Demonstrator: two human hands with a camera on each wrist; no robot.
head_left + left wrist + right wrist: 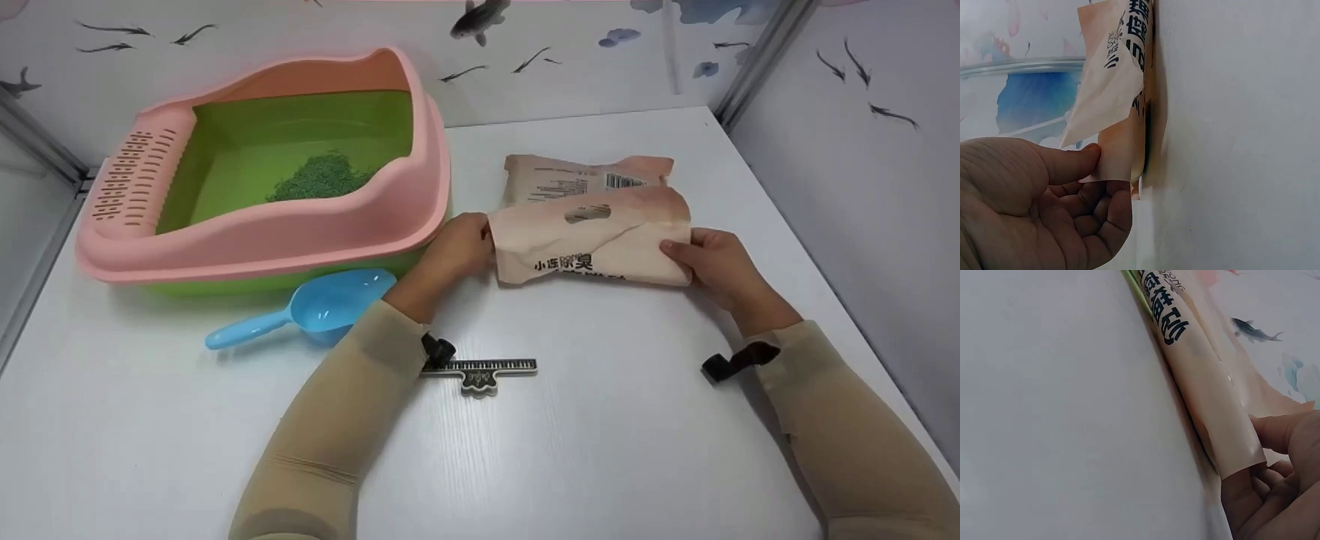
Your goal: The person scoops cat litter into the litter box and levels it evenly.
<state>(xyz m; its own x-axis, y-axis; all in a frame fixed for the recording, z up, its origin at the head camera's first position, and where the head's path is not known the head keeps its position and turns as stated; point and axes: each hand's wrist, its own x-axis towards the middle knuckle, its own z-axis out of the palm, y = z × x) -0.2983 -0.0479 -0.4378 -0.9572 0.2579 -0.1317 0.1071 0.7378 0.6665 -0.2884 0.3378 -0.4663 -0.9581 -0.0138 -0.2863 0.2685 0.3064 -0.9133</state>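
A beige-pink cat litter bag lies on the table at the right, its near part folded over with an oval handle hole showing. My left hand pinches the bag's left edge; in the left wrist view the thumb lies on the film and the other fingers curl behind it. At the right edge, my right hand grips the fold between thumb and curled fingers. Part of the bag's printed back with a barcode shows beyond the fold. In front lies a black bag clip, partly hidden by my left wrist.
A pink-rimmed green litter box stands at the back left, with a small heap of green litter inside. Before it lies a blue scoop, partly behind my left forearm. Patterned walls border the white table.
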